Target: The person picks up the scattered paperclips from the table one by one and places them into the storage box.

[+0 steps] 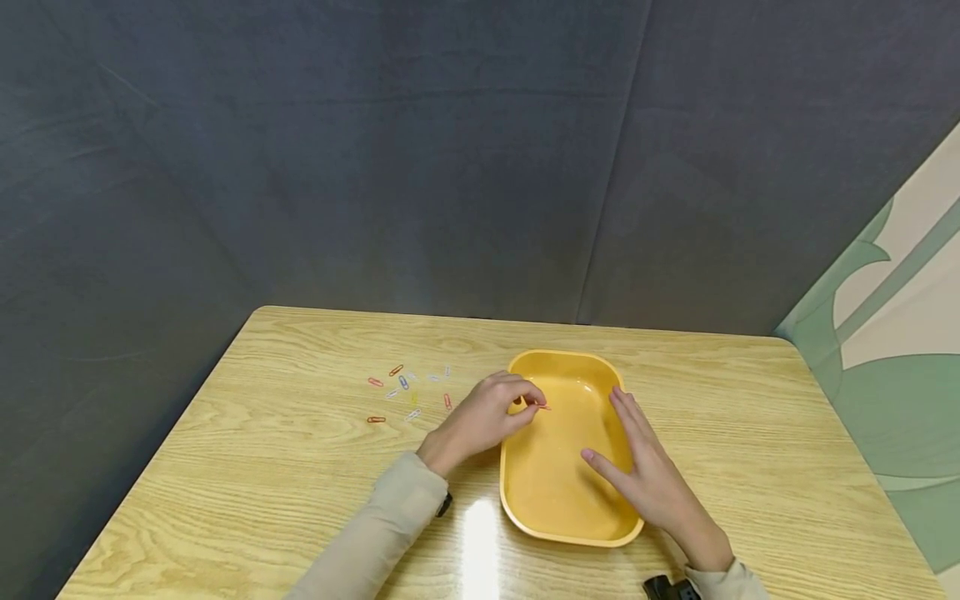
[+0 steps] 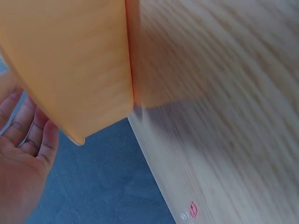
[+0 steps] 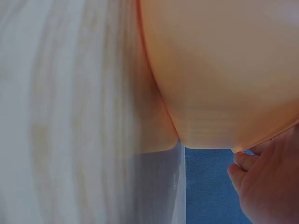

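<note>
A yellow rectangular tray (image 1: pixel 555 492) with rounded corners stands on the wooden table. Over its left rim reaches my left hand (image 1: pixel 491 417), thumb and index finger pinching a small red paper clip (image 1: pixel 545 407) above the tray's floor. My right hand (image 1: pixel 648 479) lies at the tray's right rim with its fingers extended and the thumb over the inside. In the left wrist view, the tray's outer wall (image 2: pixel 74 60) partly covers the fingers of the left hand (image 2: pixel 23 154). The right wrist view shows the right hand (image 3: pixel 273 179) at the tray's rim.
Left of the tray, several loose paper clips lie scattered, among them a blue one (image 1: pixel 403 382), a red one (image 1: pixel 377 420) and a pink one (image 1: pixel 376 382). A dark curtain (image 1: pixel 420 167) hangs behind the table (image 1: pixel 247 467). A patterned green panel (image 1: pixel 900 375) stands at right.
</note>
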`<state>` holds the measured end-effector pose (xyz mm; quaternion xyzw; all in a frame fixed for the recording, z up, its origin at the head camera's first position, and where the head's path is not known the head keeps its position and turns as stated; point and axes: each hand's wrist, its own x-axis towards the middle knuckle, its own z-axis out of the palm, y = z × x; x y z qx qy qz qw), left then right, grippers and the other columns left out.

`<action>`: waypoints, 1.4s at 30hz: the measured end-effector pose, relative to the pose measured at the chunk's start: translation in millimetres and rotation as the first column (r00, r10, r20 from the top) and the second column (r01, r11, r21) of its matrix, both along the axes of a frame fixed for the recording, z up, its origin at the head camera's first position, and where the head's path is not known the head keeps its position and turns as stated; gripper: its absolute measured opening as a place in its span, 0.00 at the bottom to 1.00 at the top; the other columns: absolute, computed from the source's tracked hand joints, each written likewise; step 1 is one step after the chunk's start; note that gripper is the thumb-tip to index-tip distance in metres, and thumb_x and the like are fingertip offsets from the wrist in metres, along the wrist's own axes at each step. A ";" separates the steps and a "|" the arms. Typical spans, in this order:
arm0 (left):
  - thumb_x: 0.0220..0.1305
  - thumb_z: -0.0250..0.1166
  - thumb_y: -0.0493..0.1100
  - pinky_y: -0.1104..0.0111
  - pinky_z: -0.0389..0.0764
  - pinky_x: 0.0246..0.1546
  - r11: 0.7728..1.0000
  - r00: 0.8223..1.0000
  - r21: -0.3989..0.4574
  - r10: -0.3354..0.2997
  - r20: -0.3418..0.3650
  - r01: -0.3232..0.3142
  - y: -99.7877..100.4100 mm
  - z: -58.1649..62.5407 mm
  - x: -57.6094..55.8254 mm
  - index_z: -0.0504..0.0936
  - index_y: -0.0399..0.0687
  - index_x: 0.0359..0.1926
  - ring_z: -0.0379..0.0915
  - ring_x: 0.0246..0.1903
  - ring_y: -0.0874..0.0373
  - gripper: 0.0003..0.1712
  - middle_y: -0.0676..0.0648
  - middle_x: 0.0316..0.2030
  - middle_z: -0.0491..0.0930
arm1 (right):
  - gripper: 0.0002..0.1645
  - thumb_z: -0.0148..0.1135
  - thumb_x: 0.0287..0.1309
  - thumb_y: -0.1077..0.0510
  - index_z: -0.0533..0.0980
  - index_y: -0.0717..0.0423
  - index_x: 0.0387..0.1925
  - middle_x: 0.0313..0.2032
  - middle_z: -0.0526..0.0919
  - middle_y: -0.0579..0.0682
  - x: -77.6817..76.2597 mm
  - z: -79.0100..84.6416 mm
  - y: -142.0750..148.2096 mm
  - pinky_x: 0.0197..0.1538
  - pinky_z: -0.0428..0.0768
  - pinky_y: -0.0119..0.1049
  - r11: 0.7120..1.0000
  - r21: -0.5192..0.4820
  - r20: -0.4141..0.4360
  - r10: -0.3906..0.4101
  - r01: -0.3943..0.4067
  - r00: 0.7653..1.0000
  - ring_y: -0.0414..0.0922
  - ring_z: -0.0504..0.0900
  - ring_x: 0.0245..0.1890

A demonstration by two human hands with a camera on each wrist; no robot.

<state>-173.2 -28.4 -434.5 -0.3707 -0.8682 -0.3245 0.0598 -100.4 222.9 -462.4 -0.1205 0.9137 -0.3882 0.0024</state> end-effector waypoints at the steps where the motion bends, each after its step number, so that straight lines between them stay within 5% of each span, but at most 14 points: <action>1: 0.66 0.66 0.37 0.73 0.77 0.45 1.000 1.000 0.001 -0.004 -0.003 0.004 0.9 -0.6 -0.3 0.87 0.50 0.41 0.77 0.37 0.63 0.06 0.54 0.35 0.85 | 0.55 0.64 0.64 0.42 0.44 0.60 0.78 0.79 0.41 0.60 -0.1 0.0 0.0 0.70 0.49 0.71 1.000 0.000 -0.001 -0.001 0.001 1.000 0.65 0.40 0.78; 13: 0.65 0.66 0.39 0.69 0.77 0.51 0.999 0.999 -0.044 -0.014 -0.035 0.013 9.8 -6.0 -1.7 0.87 0.51 0.39 0.79 0.35 0.64 0.04 0.55 0.34 0.86 | 0.55 0.64 0.64 0.42 0.44 0.60 0.78 0.79 0.41 0.60 0.9 0.9 -0.2 0.69 0.50 0.72 1.000 -0.006 0.004 0.002 -0.002 1.000 0.65 0.40 0.78; 33: 0.66 0.67 0.46 0.70 0.71 0.48 0.961 0.999 -0.276 0.001 -0.047 -0.015 18.6 -10.4 -1.0 0.87 0.59 0.39 0.72 0.35 0.65 0.04 0.61 0.36 0.86 | 0.56 0.64 0.63 0.42 0.44 0.59 0.78 0.79 0.41 0.58 1.6 1.4 -0.7 0.69 0.50 0.72 1.000 -0.007 0.010 0.002 -0.002 1.000 0.63 0.40 0.78; 42: 0.65 0.67 0.47 0.72 0.68 0.45 0.957 0.998 -0.290 0.005 -0.059 -0.022 20.8 -14.4 -1.5 0.87 0.61 0.38 0.70 0.34 0.66 0.03 0.63 0.36 0.86 | 0.57 0.64 0.63 0.42 0.44 0.59 0.78 0.79 0.41 0.58 1.5 3.3 -0.9 0.69 0.51 0.72 1.000 0.005 0.016 -0.002 0.002 1.000 0.63 0.40 0.78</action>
